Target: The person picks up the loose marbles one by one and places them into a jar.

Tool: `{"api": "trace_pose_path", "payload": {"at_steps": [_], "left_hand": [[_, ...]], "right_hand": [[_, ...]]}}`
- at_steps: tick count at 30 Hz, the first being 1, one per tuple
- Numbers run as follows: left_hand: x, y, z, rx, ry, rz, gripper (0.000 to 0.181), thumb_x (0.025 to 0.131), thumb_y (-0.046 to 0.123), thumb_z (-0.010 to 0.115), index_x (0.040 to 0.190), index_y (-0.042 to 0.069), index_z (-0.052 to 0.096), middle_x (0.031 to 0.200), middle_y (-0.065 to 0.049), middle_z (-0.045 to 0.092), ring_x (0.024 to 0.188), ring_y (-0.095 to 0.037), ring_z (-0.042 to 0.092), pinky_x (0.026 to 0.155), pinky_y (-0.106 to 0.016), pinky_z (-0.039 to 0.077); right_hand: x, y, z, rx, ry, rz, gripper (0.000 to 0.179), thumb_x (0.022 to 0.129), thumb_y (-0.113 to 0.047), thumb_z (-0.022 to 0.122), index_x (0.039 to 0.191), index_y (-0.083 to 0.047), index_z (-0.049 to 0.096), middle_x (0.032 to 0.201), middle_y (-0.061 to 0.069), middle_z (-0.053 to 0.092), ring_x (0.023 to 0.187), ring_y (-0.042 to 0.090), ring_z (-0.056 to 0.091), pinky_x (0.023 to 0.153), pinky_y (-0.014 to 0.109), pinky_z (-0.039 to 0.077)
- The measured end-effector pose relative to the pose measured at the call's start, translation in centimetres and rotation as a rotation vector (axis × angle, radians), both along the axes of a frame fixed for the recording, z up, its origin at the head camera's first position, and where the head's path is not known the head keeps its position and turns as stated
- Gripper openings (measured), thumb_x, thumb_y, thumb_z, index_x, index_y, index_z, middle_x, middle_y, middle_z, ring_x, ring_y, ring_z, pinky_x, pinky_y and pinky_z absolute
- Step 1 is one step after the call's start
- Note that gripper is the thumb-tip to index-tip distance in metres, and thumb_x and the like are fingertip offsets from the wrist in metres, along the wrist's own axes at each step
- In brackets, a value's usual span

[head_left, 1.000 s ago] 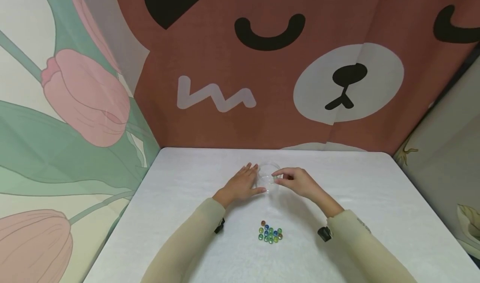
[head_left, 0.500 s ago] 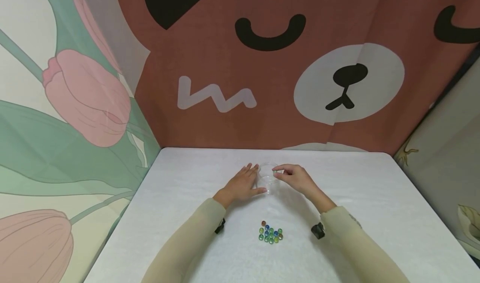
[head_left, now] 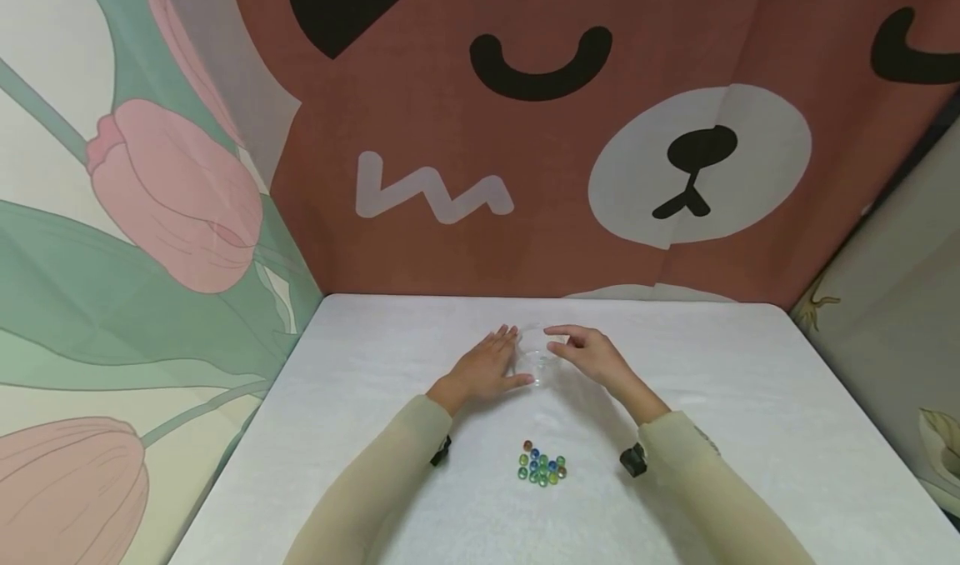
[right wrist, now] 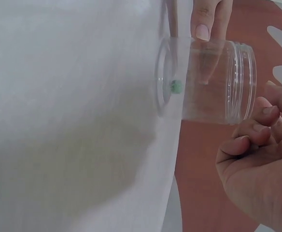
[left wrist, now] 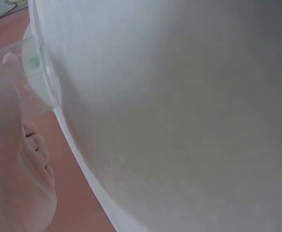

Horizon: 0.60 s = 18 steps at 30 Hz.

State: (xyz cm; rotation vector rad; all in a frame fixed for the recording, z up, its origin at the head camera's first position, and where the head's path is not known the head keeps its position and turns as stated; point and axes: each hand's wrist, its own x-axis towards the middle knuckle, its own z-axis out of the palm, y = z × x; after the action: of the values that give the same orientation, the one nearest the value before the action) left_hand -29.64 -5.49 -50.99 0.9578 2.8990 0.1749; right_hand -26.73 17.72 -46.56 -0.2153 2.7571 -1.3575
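Observation:
A clear plastic jar [head_left: 538, 369] stands upright on the white table, its threaded mouth uppermost. Inside, low down near the base, is one green marble [right wrist: 176, 86]. My left hand [head_left: 483, 367] holds the jar from the left, thumb along the near side and fingers around the far side. Over the right part of the rim hovers my right hand [head_left: 597, 355], thumb and forefinger parted with nothing between them; its other fingers curl loosely beside the mouth in the right wrist view. Closer to me lies a cluster of several glass marbles [head_left: 543, 467], green, blue, yellow and amber.
The white cloth-covered table [head_left: 360, 340] ends at a brown bear-print curtain [head_left: 420, 257] behind the jar. A tulip-print curtain [head_left: 172, 198] hangs on the left, and a pale one [head_left: 892, 298] on the right.
My right thumb and forefinger, pinched together at the jar's mouth before, have come apart. That hand has shifted slightly up and left. The left hand and the loose marbles stay put.

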Motion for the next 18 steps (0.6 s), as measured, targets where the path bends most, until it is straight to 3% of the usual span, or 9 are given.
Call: {"api": "trace_pose_path", "payload": {"at_steps": [6, 18], "left_hand": [[0.1, 0.0, 0.2, -0.004, 0.011, -0.006, 0.094, 0.099, 0.071, 0.039, 0.161, 0.003, 0.020, 0.169, -0.010, 0.017, 0.157, -0.022, 0.010, 0.128, -0.032, 0.007], [0.4, -0.1, 0.6, 0.003, -0.009, 0.001, 0.093, 0.099, 0.071, 0.040, 0.161, 0.003, 0.022, 0.169, -0.009, 0.018, 0.157, -0.021, 0.011, 0.128, -0.031, 0.009]], "right_hand": [[0.8, 0.6, 0.4, -0.038, -0.015, -0.004, 0.038, 0.098, -0.034, 0.069, 0.133, -0.019, 0.069, 0.076, 0.003, 0.052, 0.071, 0.021, 0.047, 0.057, 0.029, 0.040], [2.8, 2.3, 0.8, -0.044, -0.044, 0.062, 0.038, 0.099, -0.029, 0.068, 0.135, -0.016, 0.067, 0.076, 0.004, 0.051, 0.069, 0.020, 0.046, 0.055, 0.027, 0.040]]}}
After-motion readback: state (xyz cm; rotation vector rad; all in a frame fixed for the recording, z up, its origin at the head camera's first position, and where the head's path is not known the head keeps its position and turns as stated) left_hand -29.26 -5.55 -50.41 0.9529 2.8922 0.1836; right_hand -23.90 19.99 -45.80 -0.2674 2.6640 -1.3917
